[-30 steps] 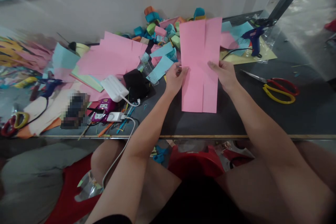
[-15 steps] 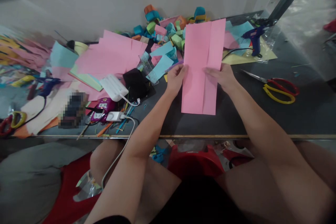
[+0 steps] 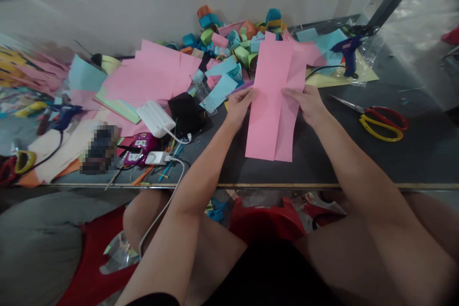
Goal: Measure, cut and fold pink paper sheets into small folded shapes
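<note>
A tall sheet of pink paper (image 3: 267, 100), creased lengthwise, is held up over the dark table between my two hands. My left hand (image 3: 241, 103) pinches its left edge, thumb on the front. On the other side my right hand (image 3: 307, 103) grips the right-hand flap, with the thumb lying near the lengthwise fold. The flap stands at an angle to the main panel. Right of my right hand, scissors (image 3: 380, 119) with red and yellow handles lie slightly apart on the table.
Behind the paper is a heap of small coloured paper pieces (image 3: 240, 52). A blue glue gun (image 3: 347, 55) rests at the back right. On the left are pink sheets (image 3: 154, 74), a white power bank (image 3: 156, 118) with a cable, and a second glue gun (image 3: 66, 115). A red stool (image 3: 267, 222) stands below.
The pink paper has dropped slightly at the top and tilted. Its right flap has swung further from the main panel, opening the fold more at the bottom. Both hands keep their hold.
</note>
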The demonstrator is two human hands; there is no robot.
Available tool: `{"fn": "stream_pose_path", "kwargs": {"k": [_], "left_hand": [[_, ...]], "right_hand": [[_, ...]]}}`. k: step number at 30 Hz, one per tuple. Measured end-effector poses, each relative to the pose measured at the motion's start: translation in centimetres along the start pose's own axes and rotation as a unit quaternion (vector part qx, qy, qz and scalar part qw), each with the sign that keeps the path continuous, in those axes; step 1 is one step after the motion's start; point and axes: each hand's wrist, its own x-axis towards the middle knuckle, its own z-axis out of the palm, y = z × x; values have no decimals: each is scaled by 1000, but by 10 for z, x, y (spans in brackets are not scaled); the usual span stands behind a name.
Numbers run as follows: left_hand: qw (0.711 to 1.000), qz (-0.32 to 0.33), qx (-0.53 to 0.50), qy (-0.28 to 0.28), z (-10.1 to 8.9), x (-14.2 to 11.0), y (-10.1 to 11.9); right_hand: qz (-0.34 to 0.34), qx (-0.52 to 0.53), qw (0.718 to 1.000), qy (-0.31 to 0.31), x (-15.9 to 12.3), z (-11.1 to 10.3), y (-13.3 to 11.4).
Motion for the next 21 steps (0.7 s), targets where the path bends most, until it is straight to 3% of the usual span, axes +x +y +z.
{"fn": "stream_pose_path", "kwargs": {"k": [5, 13, 18, 21], "left_hand": [[999, 24, -13, -40, 2, -3, 4], [998, -13, -56, -6, -2, 1, -8], [994, -42, -86, -49, -1, 0, -1], [994, -8, -91, -62, -1, -3, 2]], "right_hand": [[1, 16, 1000, -6, -2, 1, -4], [7, 18, 1000, -6, -6, 3, -7], [4, 44, 999, -19, -8, 4, -12], [6, 54, 998, -27, -9, 5, -13]]}}
